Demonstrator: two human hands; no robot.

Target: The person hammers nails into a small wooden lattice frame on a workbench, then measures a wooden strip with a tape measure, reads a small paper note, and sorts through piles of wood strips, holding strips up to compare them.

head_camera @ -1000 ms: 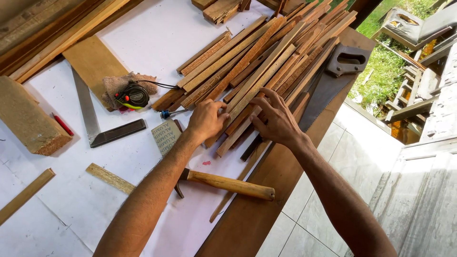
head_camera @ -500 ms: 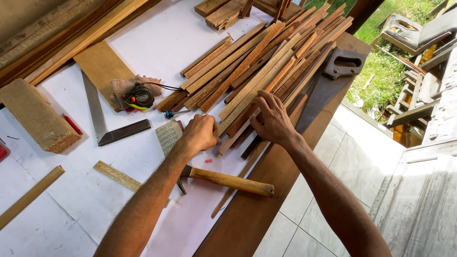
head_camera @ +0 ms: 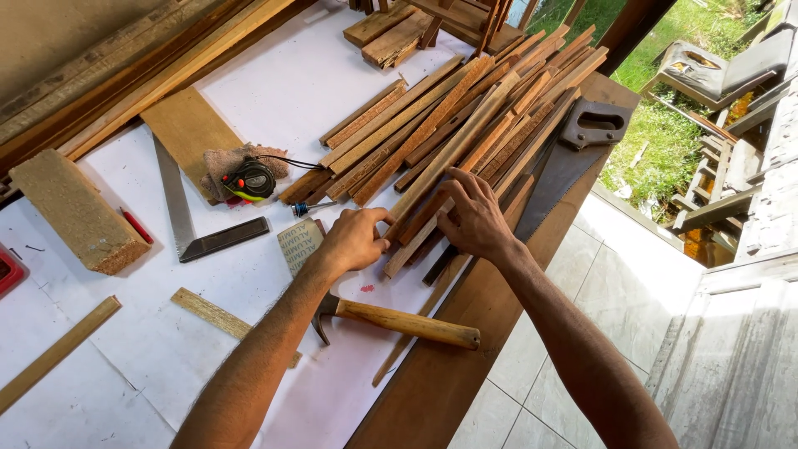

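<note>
A pile of thin wooden slats (head_camera: 453, 125) lies fanned across the white-covered bench. My left hand (head_camera: 356, 239) rests at the near ends of the slats, fingers curled onto one slat end. My right hand (head_camera: 474, 218) lies just to its right, fingers spread over the ends of neighbouring slats. A wooden-handled hammer (head_camera: 399, 321) lies on the bench right below both hands, partly hidden by my left forearm.
A handsaw (head_camera: 573, 154) lies at the right bench edge. A steel try square (head_camera: 187, 220), a tape measure (head_camera: 249, 179) on a cloth, a wood block (head_camera: 76, 212), a red pencil (head_camera: 135, 226) and loose strips (head_camera: 218, 314) lie to the left. Tiled floor lies beyond the edge.
Both hands stay at the near ends of the slats; my left hand has shifted slightly right, closer to my right hand, and its fingers have closed on a slat end.
</note>
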